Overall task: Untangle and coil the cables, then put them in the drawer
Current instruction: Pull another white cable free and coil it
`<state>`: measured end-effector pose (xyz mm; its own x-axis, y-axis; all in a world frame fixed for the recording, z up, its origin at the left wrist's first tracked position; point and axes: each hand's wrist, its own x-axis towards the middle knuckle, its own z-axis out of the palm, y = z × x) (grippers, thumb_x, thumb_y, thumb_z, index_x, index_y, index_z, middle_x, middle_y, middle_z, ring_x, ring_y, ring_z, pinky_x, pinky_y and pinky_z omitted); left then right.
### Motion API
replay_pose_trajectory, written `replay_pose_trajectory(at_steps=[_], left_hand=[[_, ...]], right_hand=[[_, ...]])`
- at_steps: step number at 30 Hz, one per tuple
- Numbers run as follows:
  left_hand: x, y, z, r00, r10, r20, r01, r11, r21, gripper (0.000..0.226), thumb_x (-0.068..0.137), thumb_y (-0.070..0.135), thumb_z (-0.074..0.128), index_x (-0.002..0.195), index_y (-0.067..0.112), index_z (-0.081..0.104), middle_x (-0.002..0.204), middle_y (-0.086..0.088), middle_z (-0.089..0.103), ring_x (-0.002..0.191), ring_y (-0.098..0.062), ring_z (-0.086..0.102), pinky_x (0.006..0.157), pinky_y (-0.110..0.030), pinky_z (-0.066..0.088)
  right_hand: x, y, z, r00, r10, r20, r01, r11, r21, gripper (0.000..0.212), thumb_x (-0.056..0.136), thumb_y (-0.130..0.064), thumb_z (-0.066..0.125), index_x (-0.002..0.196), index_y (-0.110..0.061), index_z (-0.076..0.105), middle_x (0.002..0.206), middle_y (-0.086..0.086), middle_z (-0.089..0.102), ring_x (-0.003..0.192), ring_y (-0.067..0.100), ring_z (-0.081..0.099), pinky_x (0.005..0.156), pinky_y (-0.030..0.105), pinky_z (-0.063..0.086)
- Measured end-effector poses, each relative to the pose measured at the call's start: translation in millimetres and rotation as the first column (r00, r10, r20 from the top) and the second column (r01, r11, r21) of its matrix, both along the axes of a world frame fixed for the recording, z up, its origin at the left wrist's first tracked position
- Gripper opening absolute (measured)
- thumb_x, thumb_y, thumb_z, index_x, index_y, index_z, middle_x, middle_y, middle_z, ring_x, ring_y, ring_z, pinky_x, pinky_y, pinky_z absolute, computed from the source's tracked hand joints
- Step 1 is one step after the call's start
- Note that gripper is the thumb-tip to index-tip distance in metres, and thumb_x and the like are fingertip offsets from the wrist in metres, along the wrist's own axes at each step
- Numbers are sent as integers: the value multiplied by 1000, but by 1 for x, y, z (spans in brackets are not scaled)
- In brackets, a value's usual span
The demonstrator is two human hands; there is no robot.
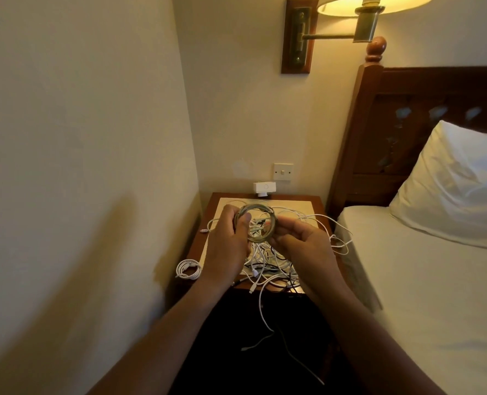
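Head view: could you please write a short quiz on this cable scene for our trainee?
1. True or false: the left hand and right hand both hold the coil.
2. The small coil lies: A on the pillow; B at the nightstand's left front edge; C by the switch.
3. On which side of the nightstand does the bed stand?
Key: 1 true; 2 B; 3 right.
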<state>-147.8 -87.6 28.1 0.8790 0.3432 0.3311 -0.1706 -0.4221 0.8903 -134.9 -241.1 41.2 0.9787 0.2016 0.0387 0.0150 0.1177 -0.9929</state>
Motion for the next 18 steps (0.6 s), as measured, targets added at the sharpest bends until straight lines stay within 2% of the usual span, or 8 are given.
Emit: replay_pose_trajectory(at_steps=[2, 3, 5, 7, 10, 12, 15, 18], left_hand=[[-2, -6, -6, 998, 29, 53, -31, 998, 46, 15, 109, 31, 45, 106, 19, 53, 76, 2, 64, 54, -13, 61, 53, -40, 53], [-4, -10, -8, 998, 22, 50, -26, 997, 72, 15, 109, 32, 43, 107, 20, 52, 79, 3, 65, 58, -12, 63, 54, -39, 54], [-7, -15, -10, 1000, -23, 11, 21, 995, 101, 16, 110, 34, 40, 108, 21, 50, 83, 6, 65, 64, -6, 64, 54, -28, 53], [-9, -15, -6, 998, -60, -23, 61, 997, 55, 19, 111, 34, 39, 105, 19, 50, 82, 8, 63, 67, 0, 60, 55, -18, 46], [-4, -6, 0, 993, -75, -93, 76, 997, 6, 26, 110, 36, 40, 101, 16, 55, 84, 1, 64, 71, -6, 57, 59, -18, 42], [-1, 1, 0, 978, -132, -161, 122, 990, -72, 30, 109, 36, 42, 102, 12, 60, 84, -5, 64, 71, -13, 54, 58, -21, 43], [-1, 11, 0, 930, -314, -193, 236, 910, -342, 27, 107, 29, 50, 93, 10, 63, 72, 4, 60, 64, -13, 49, 58, -27, 43], [-3, 19, 2, 922, -342, -182, 249, 882, -400, 24, 104, 25, 56, 85, 13, 64, 57, 15, 50, 54, -5, 42, 55, -22, 34]], right_hand=[[-2, 5, -1, 997, 3, -83, 4, 996, 88, 32, 99, 2, 55, 121, -13, 71, 106, 2, 79, 105, 17, 75, 96, 37, 59], [-3, 7, -1, 996, -7, -93, 16, 996, 92, 29, 101, -3, 57, 126, -12, 68, 107, 3, 79, 104, 17, 75, 96, 37, 60], [0, 9, -3, 993, -36, -110, 43, 997, 62, 28, 102, -12, 60, 130, -13, 63, 106, 4, 79, 100, 16, 76, 96, 39, 60], [4, 7, -2, 987, -10, -159, 23, 996, 83, 24, 102, -14, 59, 126, -11, 60, 104, 6, 79, 100, 18, 76, 97, 39, 58], [11, -1, -2, 954, 197, -225, -158, 970, 183, 20, 103, -15, 56, 118, -7, 65, 111, 12, 77, 105, 22, 70, 95, 39, 52], [17, -9, -5, 916, 297, -270, -242, 945, 219, 20, 103, -17, 55, 115, -7, 67, 112, 15, 76, 101, 22, 69, 93, 40, 50], [23, -17, -7, 877, 351, -328, -292, 932, 216, 23, 105, -17, 51, 119, -10, 67, 104, 9, 75, 95, 20, 66, 88, 38, 48], [25, -20, -7, 863, 400, -308, -357, 915, 188, 30, 108, -20, 44, 123, -10, 68, 91, 2, 72, 89, 17, 60, 85, 36, 43]])
